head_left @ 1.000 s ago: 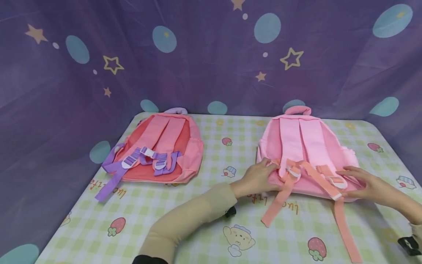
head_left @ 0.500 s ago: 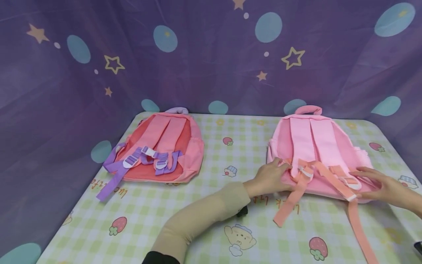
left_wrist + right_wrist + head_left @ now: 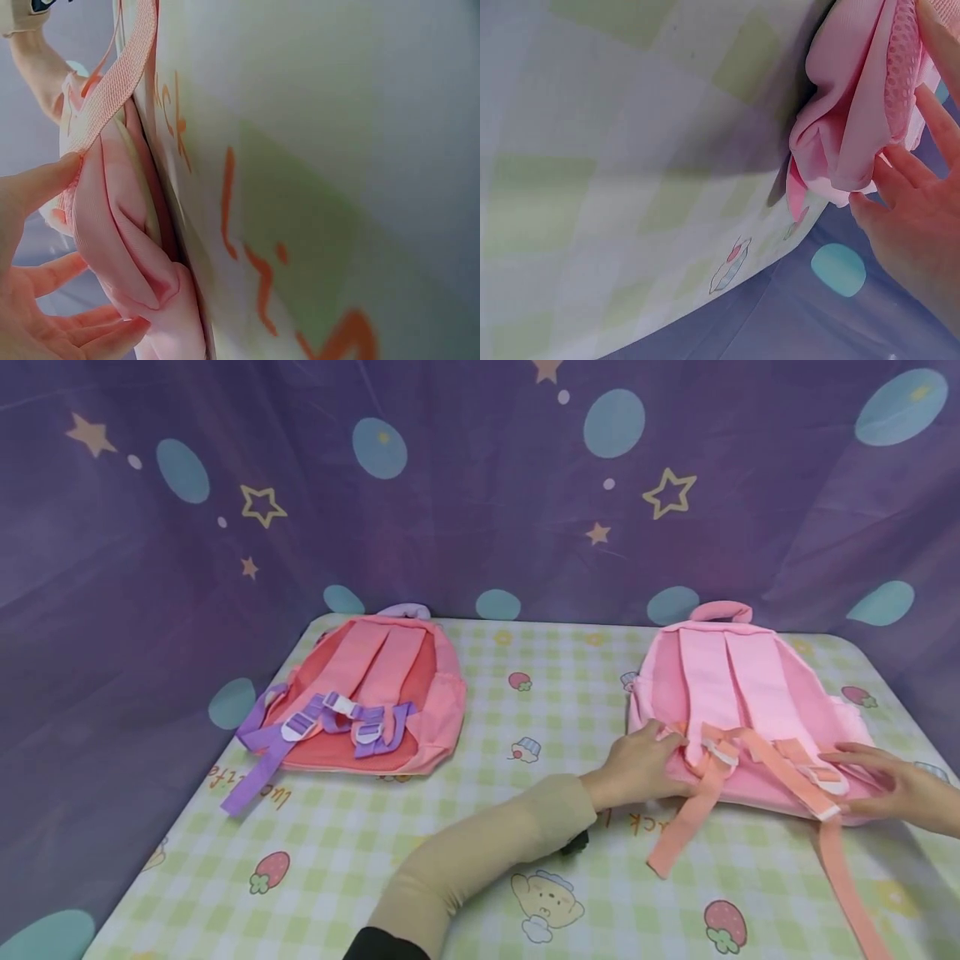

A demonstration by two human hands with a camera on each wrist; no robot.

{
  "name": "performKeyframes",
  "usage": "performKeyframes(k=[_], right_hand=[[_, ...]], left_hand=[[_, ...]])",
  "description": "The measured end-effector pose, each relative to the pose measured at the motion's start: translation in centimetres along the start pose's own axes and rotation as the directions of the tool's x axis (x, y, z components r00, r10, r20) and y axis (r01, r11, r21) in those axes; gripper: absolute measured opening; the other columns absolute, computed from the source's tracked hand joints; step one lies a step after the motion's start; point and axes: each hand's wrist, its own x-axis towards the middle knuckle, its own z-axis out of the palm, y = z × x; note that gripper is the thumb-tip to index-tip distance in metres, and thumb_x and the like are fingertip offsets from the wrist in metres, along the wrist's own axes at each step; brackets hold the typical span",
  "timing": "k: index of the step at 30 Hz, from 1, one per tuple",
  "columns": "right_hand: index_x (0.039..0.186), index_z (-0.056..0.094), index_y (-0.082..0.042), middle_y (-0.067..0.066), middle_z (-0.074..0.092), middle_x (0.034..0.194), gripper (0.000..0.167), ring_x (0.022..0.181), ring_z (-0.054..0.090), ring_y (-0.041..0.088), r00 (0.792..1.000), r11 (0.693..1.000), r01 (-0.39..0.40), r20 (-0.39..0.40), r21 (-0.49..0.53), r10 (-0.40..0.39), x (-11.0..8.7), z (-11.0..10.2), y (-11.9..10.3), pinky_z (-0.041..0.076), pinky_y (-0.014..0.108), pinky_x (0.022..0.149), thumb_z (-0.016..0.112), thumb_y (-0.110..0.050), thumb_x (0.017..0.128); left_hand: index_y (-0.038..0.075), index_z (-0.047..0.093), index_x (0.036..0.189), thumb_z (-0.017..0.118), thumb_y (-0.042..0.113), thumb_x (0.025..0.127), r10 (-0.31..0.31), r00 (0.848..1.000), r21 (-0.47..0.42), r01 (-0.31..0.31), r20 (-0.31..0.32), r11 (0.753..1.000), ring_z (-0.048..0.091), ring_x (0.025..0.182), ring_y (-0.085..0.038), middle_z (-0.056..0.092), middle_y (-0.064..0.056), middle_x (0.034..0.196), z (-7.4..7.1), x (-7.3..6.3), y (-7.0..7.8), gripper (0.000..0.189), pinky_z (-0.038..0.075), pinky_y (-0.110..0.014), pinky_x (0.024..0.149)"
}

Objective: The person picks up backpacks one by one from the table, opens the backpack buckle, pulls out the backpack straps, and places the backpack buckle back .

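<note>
A light pink backpack (image 3: 667, 685) lies back side up on the right of the table, its orange webbing straps (image 3: 690, 827) trailing toward the front. My left hand (image 3: 641, 764) holds its lower left corner, and in the left wrist view a digit presses near a strap while other fingertips touch the side. At the lower right corner, my right hand (image 3: 903, 785) holds the side; the right wrist view shows its fingertips on the pink fabric by a mesh patch (image 3: 901, 67). The bag's underside is hidden.
A coral-pink backpack (image 3: 442, 727) with purple straps (image 3: 258, 777) lies back side up on the left. A green-and-white checked cloth (image 3: 375, 877) covers the table. A purple curtain (image 3: 480, 527) with stars and blue ovals hangs behind and at the sides.
The light pink backpack has slid to the right, with both hands moving along with it and its straps trailing. The coral-pink backpack stays where it was.
</note>
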Motion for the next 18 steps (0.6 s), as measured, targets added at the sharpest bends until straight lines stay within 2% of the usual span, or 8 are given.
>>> performKeyframes(k=[4,11,18], right_hand=[[0.130,0.040,-0.006,-0.035,0.021,0.123,0.073,0.112,0.014,-0.023,1.000,0.999,-0.019,0.011,0.032,0.019,-0.3,-0.2,0.6,0.015,-0.003,0.084,0.068,0.010,0.065],[0.128,0.047,-0.011,-0.034,0.028,0.119,0.078,0.110,0.018,-0.021,0.999,0.999,-0.015,-0.045,0.045,0.017,-0.8,-0.5,1.6,0.008,-0.003,0.087,0.071,0.012,0.058],[0.129,0.047,-0.021,-0.040,0.023,0.115,0.081,0.106,0.015,-0.024,0.997,0.997,-0.070,-0.049,-0.043,0.067,-1.4,-1.4,2.6,0.002,-0.004,0.084,0.074,0.007,0.058]], left_hand=[[0.028,0.052,0.118,0.059,0.063,0.069,-0.010,1.000,0.008,0.010,0.000,1.000,0.049,0.088,-0.003,0.046,0.006,0.116,0.2,0.3,0.6,0.060,0.041,-0.017,0.066],[0.029,0.050,0.120,0.057,0.065,0.069,-0.020,1.000,0.035,0.019,0.017,0.999,0.048,0.087,-0.002,0.045,0.007,0.115,0.5,0.9,1.5,0.063,0.040,-0.016,0.065],[0.030,0.050,0.120,0.055,0.066,0.070,-0.027,0.999,0.056,0.025,0.037,0.998,0.044,0.094,-0.001,0.044,0.008,0.116,0.8,1.7,2.5,0.062,0.040,-0.016,0.066]])
